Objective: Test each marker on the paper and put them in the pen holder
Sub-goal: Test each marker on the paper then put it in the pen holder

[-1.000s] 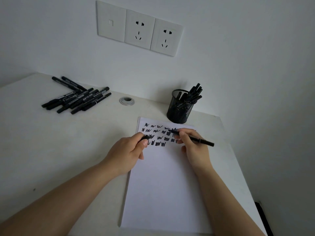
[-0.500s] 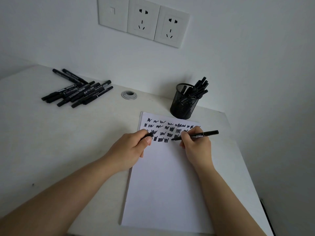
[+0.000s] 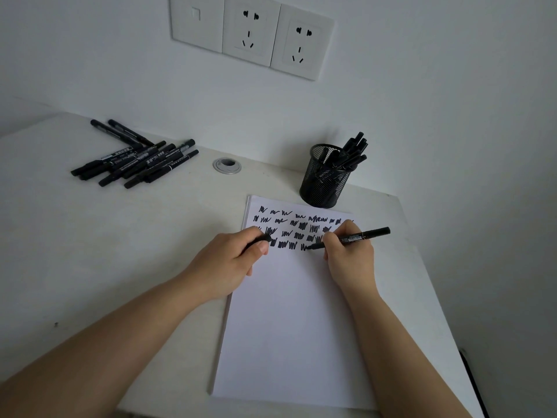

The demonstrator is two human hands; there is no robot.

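Black ink scribbles filled the top of the paper (image 3: 289, 312), where the right hand (image 3: 349, 257) pinched a marker (image 3: 355, 236) with its tip on the sheet. The left hand (image 3: 229, 263) curled around a small black cap (image 3: 261, 240) (mostly hidden), resting at the paper's left edge. Behind stood the mesh pen holder (image 3: 325, 182) with markers inside, and a loose pile of markers (image 3: 135, 159) lay far left on the white desk (image 3: 105, 251).

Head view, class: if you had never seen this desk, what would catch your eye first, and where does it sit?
First, the right hand holding a black marker with its tip on the paper, beneath rows of black scribbles. The left hand beside it grips a small black thing, probably the cap. Behind stand a mesh pen holder with markers in it and, far left, a pile of black markers.
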